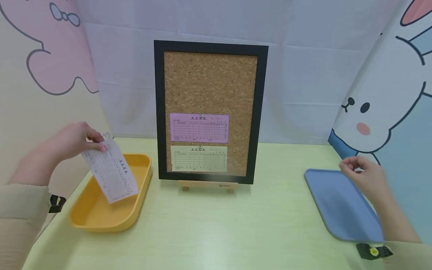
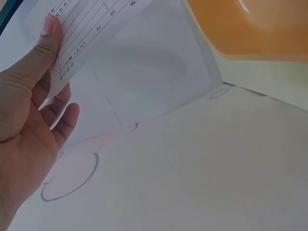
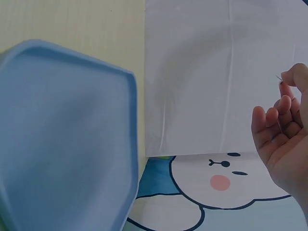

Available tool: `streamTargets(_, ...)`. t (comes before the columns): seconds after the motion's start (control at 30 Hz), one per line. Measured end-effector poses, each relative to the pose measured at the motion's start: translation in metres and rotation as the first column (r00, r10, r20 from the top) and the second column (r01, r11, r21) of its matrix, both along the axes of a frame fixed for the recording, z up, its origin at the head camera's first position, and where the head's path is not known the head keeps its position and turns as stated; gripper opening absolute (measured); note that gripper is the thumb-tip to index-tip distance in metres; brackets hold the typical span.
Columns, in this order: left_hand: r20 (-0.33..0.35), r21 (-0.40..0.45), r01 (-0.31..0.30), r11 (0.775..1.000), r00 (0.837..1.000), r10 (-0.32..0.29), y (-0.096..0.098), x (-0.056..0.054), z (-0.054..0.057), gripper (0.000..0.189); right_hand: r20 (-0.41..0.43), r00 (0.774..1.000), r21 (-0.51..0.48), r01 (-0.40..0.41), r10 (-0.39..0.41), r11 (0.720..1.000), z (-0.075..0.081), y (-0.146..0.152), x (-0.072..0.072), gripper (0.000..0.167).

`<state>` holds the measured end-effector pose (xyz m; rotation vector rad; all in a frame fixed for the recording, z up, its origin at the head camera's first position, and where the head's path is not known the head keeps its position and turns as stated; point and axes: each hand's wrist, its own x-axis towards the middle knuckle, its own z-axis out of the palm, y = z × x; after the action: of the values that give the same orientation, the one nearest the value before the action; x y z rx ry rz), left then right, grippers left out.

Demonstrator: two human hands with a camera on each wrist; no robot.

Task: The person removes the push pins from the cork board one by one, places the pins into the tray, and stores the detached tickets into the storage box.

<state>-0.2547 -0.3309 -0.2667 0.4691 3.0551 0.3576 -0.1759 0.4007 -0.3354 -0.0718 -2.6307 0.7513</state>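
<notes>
Over the yellow tray at the left, my left hand (image 1: 75,141) pinches a white printed receipt slip (image 1: 113,174) by one end, thumb on its face; the slip hangs tilted. In the left wrist view the thumb lies on the slip's printed lines. My right hand (image 1: 366,178) is raised above the blue tray at the right. Between its thumb and forefinger it pinches a pushpin, whose thin needle (image 3: 279,78) sticks out in the right wrist view; the pin's head is hidden by the fingers. Pinned low on the framed corkboard (image 1: 209,82) are a purple slip (image 1: 199,129) and a pale green slip (image 1: 199,159).
The yellow tray (image 1: 143,187) stands at the table's left edge, the blue tray (image 1: 344,210) on the right. Between them, the corkboard leans on a small wooden easel (image 1: 207,184) at the back of the pale green table (image 1: 229,225). Fabric with cartoon figures hangs behind.
</notes>
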Motion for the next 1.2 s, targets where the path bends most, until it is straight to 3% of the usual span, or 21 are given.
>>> streamTargets(0.23, 0.014, -0.008, 0.060, 0.998, 0.998, -0.060, 0.004, -0.003, -0.022, 0.016, 0.069, 0.998, -0.010, 0.011, -0.010, 1.000, -0.021, 0.007, 0.000, 0.031)
streamTargets(0.67, 0.018, 0.021, 0.081, 0.997, 0.997, -0.081, 0.006, -0.011, -0.056, 0.012, 0.029, 0.997, -0.022, -0.074, 0.075, 0.997, -0.062, 0.019, -0.004, 0.017)
streamTargets(0.8, 0.018, 0.008, 0.092, 0.996, 0.996, -0.092, 0.008, -0.012, -0.063, 0.011, 0.078, 0.991, 0.040, -0.109, 0.105, 0.993, -0.067, 0.023, -0.004, 0.016)
streamTargets(1.0, 0.041, 0.020, 0.098, 0.995, 0.994, -0.099, 0.013, -0.015, -0.074, 0.012, 0.185, 0.974, 0.067, -0.148, 0.134, 0.987, -0.075, 0.032, -0.005, 0.015)
streamTargets(1.2, 0.056, 0.047, 0.090, 0.995, 0.994, -0.092, 0.015, -0.016, -0.083, 0.011, 0.234, 0.958, 0.090, -0.190, 0.165, 0.978, -0.085, 0.041, -0.006, 0.013)
